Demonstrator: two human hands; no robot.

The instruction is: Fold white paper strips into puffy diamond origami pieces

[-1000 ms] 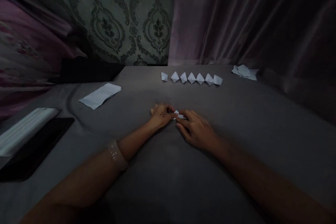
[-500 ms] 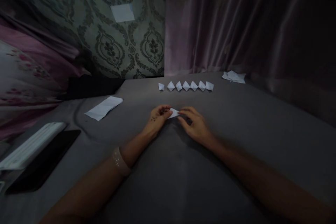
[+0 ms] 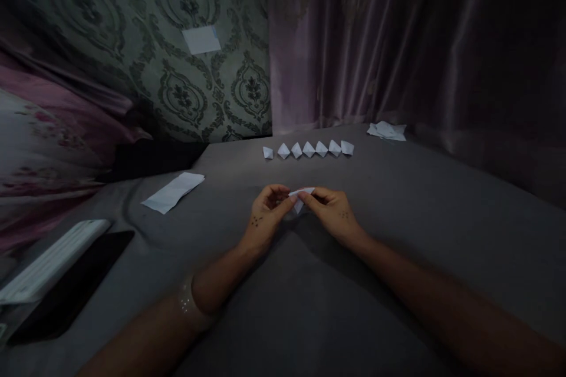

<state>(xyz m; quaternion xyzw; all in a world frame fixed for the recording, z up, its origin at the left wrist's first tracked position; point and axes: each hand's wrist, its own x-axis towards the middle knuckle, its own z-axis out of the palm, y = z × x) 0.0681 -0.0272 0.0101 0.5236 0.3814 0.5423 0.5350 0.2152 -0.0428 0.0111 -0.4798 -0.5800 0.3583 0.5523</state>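
A small piece of folded white paper [image 3: 299,206] is pinched between both hands above the grey cloth [image 3: 300,294]. My left hand [image 3: 266,212] grips its left end between thumb and fingers. On the other end, the thumb of my right hand [image 3: 336,212] presses against the paper, with the fingers curled behind. The paper shows a flat upper edge and a point hanging down; part of it is covered by the thumbs. Beyond the hands, several folded white paper shapes [image 3: 308,149] stand in a row.
To the left lie white paper sheets [image 3: 174,192], a white slatted object [image 3: 53,259] and a black flat object [image 3: 75,288]. Crumpled papers [image 3: 387,131] rest at the back right by the curtain [image 3: 336,41]. Black cloth [image 3: 154,160] sits at the back left.
My right hand has closed in and now pinches the paper firmly. The paper has turned, its point now facing down. The whole view has shifted slightly.
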